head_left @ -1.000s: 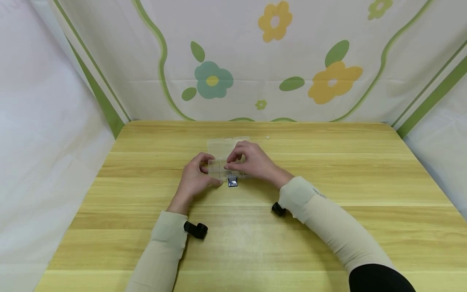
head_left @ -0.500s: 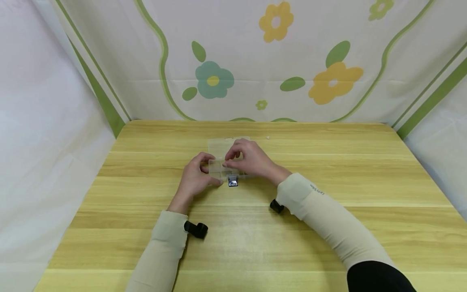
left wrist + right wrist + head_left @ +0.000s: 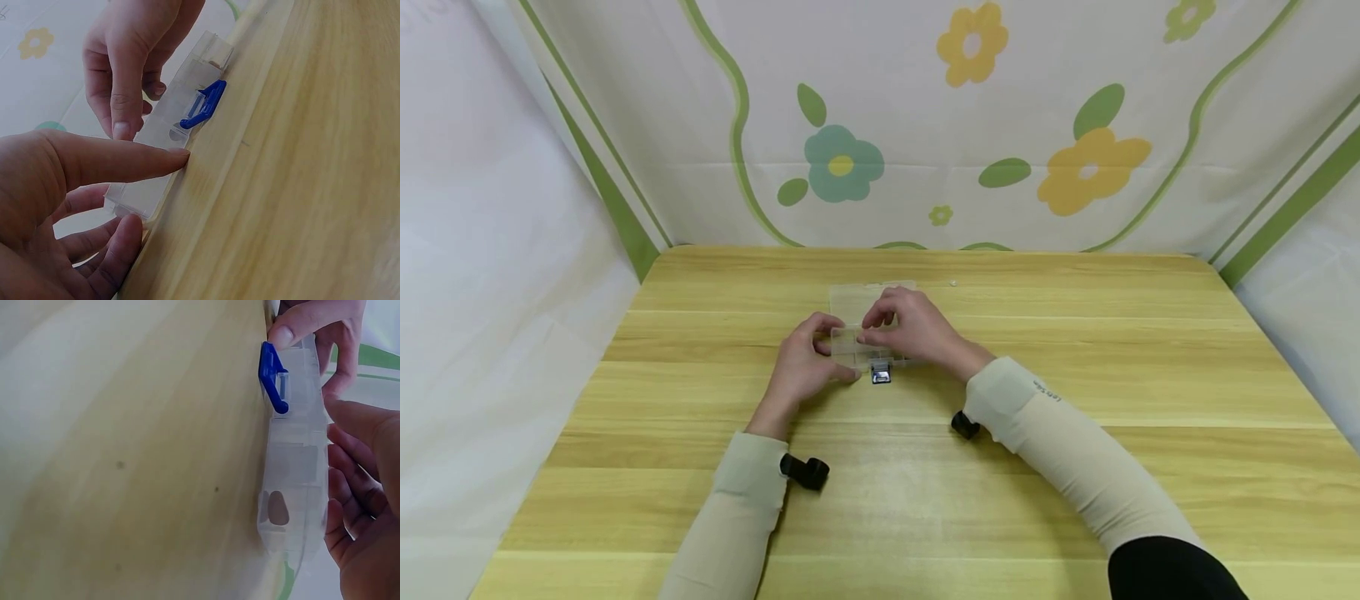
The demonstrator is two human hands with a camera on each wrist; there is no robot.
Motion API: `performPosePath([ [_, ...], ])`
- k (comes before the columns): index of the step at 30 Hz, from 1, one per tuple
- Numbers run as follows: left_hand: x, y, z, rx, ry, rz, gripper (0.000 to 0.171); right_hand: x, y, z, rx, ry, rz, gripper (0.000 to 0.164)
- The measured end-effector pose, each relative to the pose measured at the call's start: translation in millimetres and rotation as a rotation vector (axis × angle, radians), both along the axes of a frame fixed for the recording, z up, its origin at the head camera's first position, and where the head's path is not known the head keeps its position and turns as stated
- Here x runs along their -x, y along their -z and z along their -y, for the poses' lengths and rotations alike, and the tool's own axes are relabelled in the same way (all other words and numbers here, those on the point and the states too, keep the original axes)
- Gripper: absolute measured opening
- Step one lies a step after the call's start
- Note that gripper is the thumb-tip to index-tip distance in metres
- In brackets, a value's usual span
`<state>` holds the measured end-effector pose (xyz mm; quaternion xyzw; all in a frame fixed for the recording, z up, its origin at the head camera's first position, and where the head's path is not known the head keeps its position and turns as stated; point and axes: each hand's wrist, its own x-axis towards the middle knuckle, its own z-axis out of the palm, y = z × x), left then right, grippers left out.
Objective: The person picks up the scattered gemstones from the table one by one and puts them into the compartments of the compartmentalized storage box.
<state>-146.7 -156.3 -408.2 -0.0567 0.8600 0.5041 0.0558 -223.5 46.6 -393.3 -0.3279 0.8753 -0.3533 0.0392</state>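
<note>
A clear plastic compartment box lies on the table with its lid raised toward the back. A blue latch hangs at its front. My left hand grips the left end, thumb along the front wall and fingers around the side and back. My right hand is over the box, thumb and fingers bent down into the compartments; whether the fingertips pinch something small I cannot tell. A greyish rounded shape shows through the wall of an end compartment in the right wrist view.
A tiny white piece lies on the wooden table behind and right of the box. A white cloth with printed flowers stands along the table's back edge.
My right hand has shifted slightly left over the box, and its forearm has come in a little. My left hand keeps its grip; the box stays in place.
</note>
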Motion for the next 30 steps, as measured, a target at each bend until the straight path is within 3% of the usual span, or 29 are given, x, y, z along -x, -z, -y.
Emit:
performPosePath([
  [23,0.6,-0.5,-1,0.006,-0.011,0.004,0.073,2.4,6.5,-17,0.065,0.063,-0.009,0.013],
  [30,0.3,-0.1,-2,0.007,-0.012,0.001,0.074,4.0,8.2,-23,0.066,0.102,0.033,0.010],
])
